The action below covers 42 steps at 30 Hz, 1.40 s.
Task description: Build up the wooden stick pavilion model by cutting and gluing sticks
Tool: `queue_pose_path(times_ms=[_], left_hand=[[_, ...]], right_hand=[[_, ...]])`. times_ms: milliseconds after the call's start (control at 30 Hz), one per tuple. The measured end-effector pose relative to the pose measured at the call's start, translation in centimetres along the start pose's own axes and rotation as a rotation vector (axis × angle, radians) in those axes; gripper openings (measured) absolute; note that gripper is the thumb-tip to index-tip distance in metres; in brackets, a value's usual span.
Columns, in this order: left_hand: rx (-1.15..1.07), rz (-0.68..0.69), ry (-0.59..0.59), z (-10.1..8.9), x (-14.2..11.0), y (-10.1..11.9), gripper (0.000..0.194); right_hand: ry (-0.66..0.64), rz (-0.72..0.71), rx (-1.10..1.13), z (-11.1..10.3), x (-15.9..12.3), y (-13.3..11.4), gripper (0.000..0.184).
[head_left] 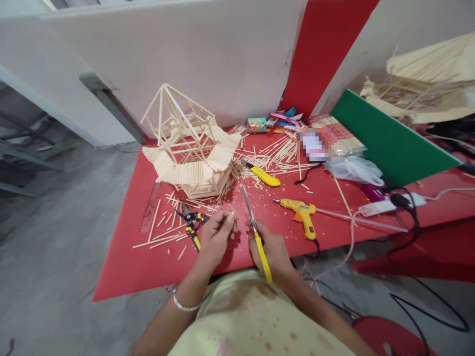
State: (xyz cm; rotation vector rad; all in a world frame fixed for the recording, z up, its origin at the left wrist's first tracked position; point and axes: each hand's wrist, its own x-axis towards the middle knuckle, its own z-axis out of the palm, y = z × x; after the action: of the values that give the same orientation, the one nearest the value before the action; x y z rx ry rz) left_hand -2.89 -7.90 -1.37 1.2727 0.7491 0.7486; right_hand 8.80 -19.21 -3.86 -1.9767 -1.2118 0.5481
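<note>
My left hand [219, 235] is closed in a pinch above the red table. A tiny pale spot shows at its fingertips, too small to name. Close beside it, my right hand [272, 247] grips a yellow-handled knife [262, 254], its long metal blade pointing away from me. Beyond both hands stands a model [189, 173] built of thin wooden sticks, with an open peaked frame over slatted panels. Pruning shears [193, 225] with black and yellow handles lie just left of my left hand. A yellow utility knife [264, 176] rests among loose sticks [276, 155].
A yellow glue gun [304, 215] with a long clear glue stick lies to the right. A plastic bag [354, 170], a green board [393, 141] and a power strip [389, 203] are farther right. A ruler [150, 207] lies left. Cables hang off the table's front edge.
</note>
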Motion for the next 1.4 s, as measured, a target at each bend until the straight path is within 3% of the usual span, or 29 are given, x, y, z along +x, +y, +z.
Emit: queue_pose_path(times_ms=[167, 333, 433, 533, 667, 767, 900, 967, 1067, 1167, 1400], left_hand=[[-0.023, 0.029, -0.023, -0.1, 0.4, 0.2, 0.028], [-0.167, -0.046, 0.039, -0.3, 0.9, 0.2, 0.026], [-0.301, -0.128, 0.073, -0.8, 1.7, 0.4, 0.029], [-0.411, -0.184, 0.069, -1.4, 2.8, 1.0, 0.028], [-0.503, -0.228, 0.035, -2.0, 4.3, 1.8, 0.029], [-0.545, -0.247, 0.011, -2.2, 5.0, 2.2, 0.028], [-0.536, -0.246, 0.004, -2.1, 5.5, 2.8, 0.029], [-0.508, -0.235, 0.022, -2.0, 5.6, 3.0, 0.029], [-0.437, -0.191, 0.054, -1.9, 5.8, 3.2, 0.027], [-0.318, -0.076, 0.112, -2.1, 5.9, 3.1, 0.023], [0.143, 0.284, 0.198, -2.5, 5.9, 3.0, 0.015]], right_hand=[[-0.056, -0.091, -0.047, -1.0, 0.2, -1.4, 0.043], [-0.044, 0.106, -0.351, -1.0, 0.1, -1.5, 0.048], [0.008, 0.137, -0.618, -1.1, 0.3, -1.0, 0.056], [0.033, 0.116, -0.775, -0.8, 0.5, -0.3, 0.053], [0.024, 0.016, -0.815, -0.6, 0.5, 0.1, 0.043], [0.037, -0.072, -0.642, -1.5, 1.3, -1.2, 0.03], [0.139, -0.197, -0.147, -2.9, 4.1, -4.6, 0.029], [0.145, -0.196, 0.059, -3.0, 6.0, -6.0, 0.028], [0.052, -0.098, 0.368, -2.2, 8.4, -7.1, 0.028], [-0.025, -0.003, 0.618, -1.1, 9.8, -6.9, 0.028], [-0.066, 0.094, 0.778, -0.5, 10.7, -6.3, 0.024]])
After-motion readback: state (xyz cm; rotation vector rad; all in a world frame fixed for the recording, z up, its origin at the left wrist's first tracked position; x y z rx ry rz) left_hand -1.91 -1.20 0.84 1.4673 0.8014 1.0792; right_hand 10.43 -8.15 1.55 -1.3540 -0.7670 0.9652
